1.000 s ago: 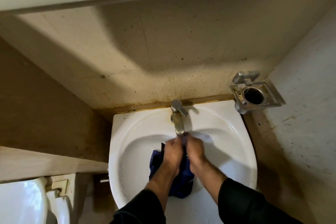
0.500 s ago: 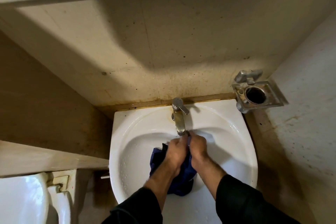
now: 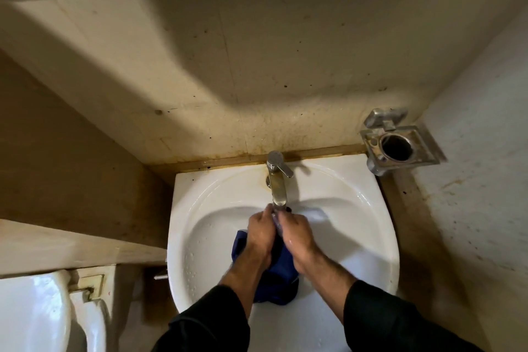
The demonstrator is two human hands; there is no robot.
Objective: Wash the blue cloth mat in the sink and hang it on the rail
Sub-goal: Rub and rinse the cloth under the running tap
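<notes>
Both hands down in the sink (image 3: 371,208), bunched together right under the tap (image 3: 278,188) spout. Left hand (image 3: 261,233) and right hand (image 3: 297,234) each clenched round the top of the mat (image 3: 278,268), knuckles nearly touching. Mat gathered into 1 dark blue wad, long axis running from the spout back toward the body, lower end trailing between the 2 wrists to the near rim. Neither hand nearer; both on the same end. Water flow too faint to confirm. Probably mid-scrub or wringing; rail not in view, hanging not yet done.
</notes>
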